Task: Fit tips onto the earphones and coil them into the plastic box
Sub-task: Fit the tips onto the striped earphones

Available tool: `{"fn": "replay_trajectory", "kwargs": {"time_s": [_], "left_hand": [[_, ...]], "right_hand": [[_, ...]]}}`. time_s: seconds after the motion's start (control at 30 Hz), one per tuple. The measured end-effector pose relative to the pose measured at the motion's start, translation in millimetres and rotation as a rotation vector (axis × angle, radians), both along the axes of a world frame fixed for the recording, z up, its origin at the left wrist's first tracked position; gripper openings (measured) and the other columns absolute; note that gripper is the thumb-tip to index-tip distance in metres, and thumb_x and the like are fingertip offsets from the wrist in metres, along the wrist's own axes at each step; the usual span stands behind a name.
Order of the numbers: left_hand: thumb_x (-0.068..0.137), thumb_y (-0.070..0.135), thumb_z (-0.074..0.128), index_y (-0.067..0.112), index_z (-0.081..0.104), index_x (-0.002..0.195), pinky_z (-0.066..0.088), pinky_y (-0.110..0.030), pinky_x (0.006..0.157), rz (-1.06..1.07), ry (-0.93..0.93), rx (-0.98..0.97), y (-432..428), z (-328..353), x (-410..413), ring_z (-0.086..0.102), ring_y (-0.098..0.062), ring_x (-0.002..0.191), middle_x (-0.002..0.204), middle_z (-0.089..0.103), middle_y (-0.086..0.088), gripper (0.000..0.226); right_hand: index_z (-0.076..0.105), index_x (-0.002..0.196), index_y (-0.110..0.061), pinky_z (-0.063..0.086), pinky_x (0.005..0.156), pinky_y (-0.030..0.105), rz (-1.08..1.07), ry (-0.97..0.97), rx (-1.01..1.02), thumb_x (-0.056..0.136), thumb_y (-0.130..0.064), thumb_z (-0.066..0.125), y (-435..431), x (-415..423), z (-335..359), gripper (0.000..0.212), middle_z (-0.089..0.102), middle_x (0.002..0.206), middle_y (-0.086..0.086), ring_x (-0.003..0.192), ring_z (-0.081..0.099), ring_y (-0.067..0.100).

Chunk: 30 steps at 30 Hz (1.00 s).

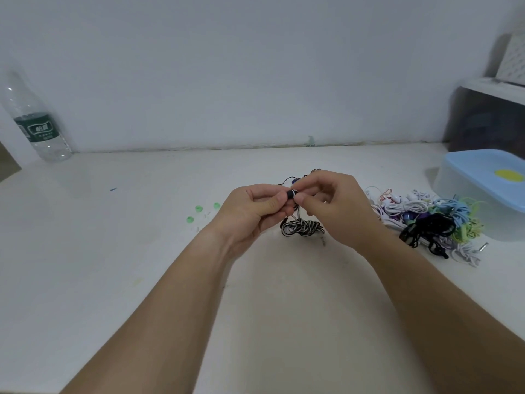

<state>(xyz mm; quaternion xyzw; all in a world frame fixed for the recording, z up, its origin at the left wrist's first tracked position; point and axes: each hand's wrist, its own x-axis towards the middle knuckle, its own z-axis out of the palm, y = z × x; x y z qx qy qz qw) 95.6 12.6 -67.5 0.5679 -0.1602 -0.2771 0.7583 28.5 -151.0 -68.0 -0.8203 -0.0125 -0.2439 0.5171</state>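
White table against a bare pale wall, and both hands meet dead centre just above it. The left hand comes in from the left and the right hand from the right. The earbud sits squarely between them, a small black piece with a pale ring, seemingly lying crosswise from one thumb to the other. Both hands are curled tight: the left pinches the bud between thumb and bent fingers, and the right nips its other end with thumb and forefinger. That reads as the tip-fitting step, a push along that left-right line, though I can't tell whether a tip is fully seated. The striped cable drops from the grip into a loose bundle on the table just under the hands, its jack plug poking out low right. Spare green tips lie near the left hand. The plastic box, blue lid on, waits far right beyond a heap of other earphones, so the right hand is the nearer one for coiling.
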Motion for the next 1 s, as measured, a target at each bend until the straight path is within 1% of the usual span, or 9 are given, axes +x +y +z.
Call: {"fn": "replay_trajectory", "kwargs": {"time_s": [0.1, 0.2, 0.23, 0.4, 0.47, 0.53, 0.6, 0.73, 1.0], "left_hand": [[0.093, 0.003, 0.062, 0.005, 0.073, 0.098, 0.057, -0.015, 0.068, -0.006, 0.011, -0.027, -1, 1, -1, 0.07, -0.009, 0.071, 0.082, 0.074, -0.007, 0.013], [0.094, 0.001, 0.06, 0.005, 0.073, 0.097, 0.057, -0.013, 0.067, 0.001, 0.034, -0.04, -2, 1, -2, 0.07, -0.007, 0.069, 0.08, 0.074, -0.005, 0.014], [0.094, 0.001, 0.06, 0.005, 0.074, 0.097, 0.057, -0.013, 0.067, 0.002, 0.047, -0.045, -3, 1, -3, 0.07, -0.007, 0.069, 0.08, 0.074, -0.005, 0.015], [0.094, 0.001, 0.06, 0.003, 0.074, 0.099, 0.056, -0.013, 0.066, -0.002, 0.121, -0.068, -3, 1, -2, 0.07, -0.007, 0.069, 0.083, 0.075, -0.007, 0.015], [0.094, 0.001, 0.06, 0.002, 0.073, 0.101, 0.057, -0.013, 0.067, 0.0, 0.128, -0.077, -3, 1, -2, 0.07, -0.007, 0.069, 0.084, 0.074, -0.008, 0.015], [0.094, 0.001, 0.06, 0.003, 0.073, 0.1, 0.057, -0.013, 0.067, 0.008, 0.124, -0.086, -4, 1, -2, 0.07, -0.007, 0.069, 0.083, 0.073, -0.008, 0.015], [0.094, 0.001, 0.06, 0.003, 0.074, 0.099, 0.056, -0.012, 0.066, 0.015, 0.117, -0.09, -4, 1, -2, 0.07, -0.007, 0.07, 0.083, 0.073, -0.008, 0.015], [0.094, 0.001, 0.06, 0.003, 0.073, 0.101, 0.055, -0.012, 0.066, 0.028, 0.106, -0.107, -6, 0, -3, 0.07, -0.007, 0.07, 0.082, 0.074, -0.007, 0.015], [0.094, 0.001, 0.06, 0.002, 0.073, 0.103, 0.055, -0.013, 0.069, 0.045, 0.063, -0.106, -7, -2, -3, 0.07, -0.008, 0.073, 0.084, 0.074, -0.007, 0.016]], "right_hand": [[0.074, 0.09, -0.025, 0.055, 0.07, 0.052, 0.018, -0.004, 0.062, 0.088, -0.003, 0.07, 1, -1, 1, 0.022, 0.074, 0.077, -0.001, 0.069, 0.063, 0.041], [0.074, 0.09, -0.023, 0.057, 0.07, 0.037, 0.029, 0.0, 0.106, 0.088, 0.0, 0.07, 1, -2, 2, 0.023, 0.075, 0.078, 0.002, 0.067, 0.067, 0.019], [0.074, 0.089, -0.023, 0.057, 0.071, 0.034, 0.03, 0.0, 0.11, 0.088, 0.0, 0.07, 2, -2, 2, 0.024, 0.075, 0.078, 0.001, 0.069, 0.068, 0.016], [0.075, 0.089, -0.023, 0.057, 0.071, 0.044, -0.001, -0.002, 0.068, 0.087, 0.0, 0.071, 3, -3, 3, 0.023, 0.074, 0.074, -0.006, 0.062, 0.063, 0.015], [0.075, 0.089, -0.02, 0.055, 0.067, 0.04, -0.001, 0.002, 0.112, 0.087, 0.0, 0.071, 4, -3, 4, 0.02, 0.073, 0.072, -0.005, 0.061, 0.061, 0.015], [0.074, 0.09, -0.016, 0.051, 0.06, 0.024, 0.009, 0.012, 0.171, 0.088, 0.0, 0.07, 6, -4, 5, 0.016, 0.073, 0.071, -0.002, 0.059, 0.062, 0.011], [0.073, 0.092, -0.013, 0.047, 0.059, 0.015, 0.02, 0.025, 0.199, 0.088, 0.0, 0.07, 6, -5, 6, 0.014, 0.072, 0.072, 0.001, 0.057, 0.062, 0.005], [0.074, 0.092, -0.012, 0.046, 0.058, 0.013, 0.007, 0.028, 0.244, 0.088, 0.0, 0.07, 7, -6, 7, 0.013, 0.072, 0.07, 0.002, 0.056, 0.061, 0.005], [0.074, 0.089, -0.013, 0.047, 0.057, 0.013, -0.031, 0.018, 0.272, 0.087, 0.0, 0.071, 11, -5, 7, 0.014, 0.07, 0.063, -0.005, 0.055, 0.062, 0.003]]}}
